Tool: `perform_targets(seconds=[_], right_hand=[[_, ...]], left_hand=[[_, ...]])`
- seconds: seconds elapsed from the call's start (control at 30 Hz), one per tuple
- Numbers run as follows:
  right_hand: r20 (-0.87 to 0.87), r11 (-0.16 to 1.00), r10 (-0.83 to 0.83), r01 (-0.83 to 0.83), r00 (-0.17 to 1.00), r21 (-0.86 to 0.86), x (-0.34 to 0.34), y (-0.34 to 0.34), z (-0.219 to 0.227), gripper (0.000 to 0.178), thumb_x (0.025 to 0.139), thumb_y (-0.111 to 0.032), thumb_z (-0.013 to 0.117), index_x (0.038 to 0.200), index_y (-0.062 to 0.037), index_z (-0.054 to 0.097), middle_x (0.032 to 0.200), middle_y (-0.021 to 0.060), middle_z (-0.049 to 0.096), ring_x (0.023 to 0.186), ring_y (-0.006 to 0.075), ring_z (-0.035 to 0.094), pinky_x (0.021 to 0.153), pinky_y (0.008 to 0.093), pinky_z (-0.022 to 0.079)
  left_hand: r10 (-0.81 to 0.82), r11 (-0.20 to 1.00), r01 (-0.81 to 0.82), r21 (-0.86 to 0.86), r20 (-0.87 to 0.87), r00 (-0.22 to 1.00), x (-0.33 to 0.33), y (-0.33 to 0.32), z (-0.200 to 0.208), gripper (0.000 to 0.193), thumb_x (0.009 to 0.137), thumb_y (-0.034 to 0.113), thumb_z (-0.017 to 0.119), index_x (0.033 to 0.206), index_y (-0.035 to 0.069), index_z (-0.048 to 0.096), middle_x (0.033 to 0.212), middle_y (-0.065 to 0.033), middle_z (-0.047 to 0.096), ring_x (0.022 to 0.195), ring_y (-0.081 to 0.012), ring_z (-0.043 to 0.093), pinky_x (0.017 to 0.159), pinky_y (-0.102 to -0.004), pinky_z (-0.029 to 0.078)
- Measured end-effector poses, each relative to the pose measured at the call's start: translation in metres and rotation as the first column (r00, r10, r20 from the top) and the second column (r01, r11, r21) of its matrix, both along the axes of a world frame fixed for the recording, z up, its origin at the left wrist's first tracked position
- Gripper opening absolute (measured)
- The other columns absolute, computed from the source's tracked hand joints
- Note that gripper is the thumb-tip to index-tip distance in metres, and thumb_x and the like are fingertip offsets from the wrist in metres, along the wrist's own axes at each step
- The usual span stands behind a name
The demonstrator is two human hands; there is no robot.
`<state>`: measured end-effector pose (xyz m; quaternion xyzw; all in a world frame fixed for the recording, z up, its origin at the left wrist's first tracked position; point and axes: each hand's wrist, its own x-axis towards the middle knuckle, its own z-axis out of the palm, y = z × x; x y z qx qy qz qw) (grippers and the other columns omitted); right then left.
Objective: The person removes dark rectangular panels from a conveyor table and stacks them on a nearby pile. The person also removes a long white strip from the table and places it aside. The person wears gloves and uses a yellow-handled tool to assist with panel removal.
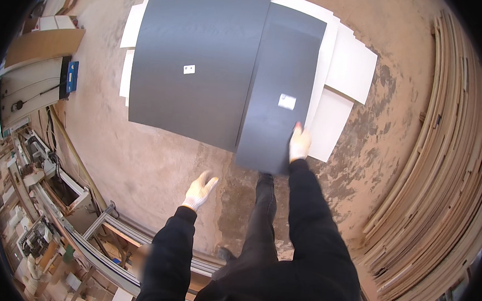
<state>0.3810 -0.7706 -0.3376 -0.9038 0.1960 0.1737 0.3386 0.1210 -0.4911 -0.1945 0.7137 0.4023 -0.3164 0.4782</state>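
Observation:
A narrow dark grey panel (285, 54) with a small white label (287, 101) lies on the right of the pile. My right hand (300, 143), in a pale work glove, grips its right edge near the close corner; the thumb is on top and the other fingers are mostly hidden. Left of it, a wider dark grey panel (198, 32) carries another small label (189, 69). My left hand (200, 190), also gloved, hangs over the floor in front of the wide panel, touching nothing, its thumb apart from the fingers.
White panels (352, 63) stick out from under the dark ones on both sides. Along the right stands a long stack of boards (436, 157). Machinery with metal rails (108, 253) fills the lower left, and a brown board (43, 44) is at the upper left.

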Motion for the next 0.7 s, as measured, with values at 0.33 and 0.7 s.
perform_targets(seconds=[0.33, 0.7], right_hand=[[-0.154, 0.880, 0.224, -0.267, 0.962, -0.392, 0.016, -0.012, 0.034, 0.029, 0.092, -0.012, 0.056, 0.117, 0.0009, 0.064, 0.119, 0.0268, 0.069, 0.110, 0.0429, 0.067, 0.099, 0.0507, 0.051], [-0.541, -0.628, 0.668, -0.778, -0.511, -0.040, -0.416, 0.124, 0.090, 0.038, 0.092, -0.036, 0.059, 0.111, -0.0092, 0.077, 0.118, 0.0147, 0.073, 0.110, 0.0338, 0.069, 0.095, 0.0449, 0.055]], left_hand=[[-0.021, 0.999, 0.012, -0.045, -0.195, 0.981, -0.254, -0.025, 0.015, 0.042, 0.098, 0.035, 0.062, 0.115, -0.004, 0.070, 0.089, -0.0155, 0.071, 0.077, -0.0220, 0.068, 0.075, -0.0353, 0.054], [0.376, 0.921, -0.389, -0.032, 0.334, 0.864, -0.498, -0.077, 0.075, 0.043, 0.100, 0.039, 0.056, 0.122, 0.004, 0.067, 0.119, -0.0179, 0.071, 0.116, -0.0361, 0.064, 0.101, -0.0424, 0.048]])
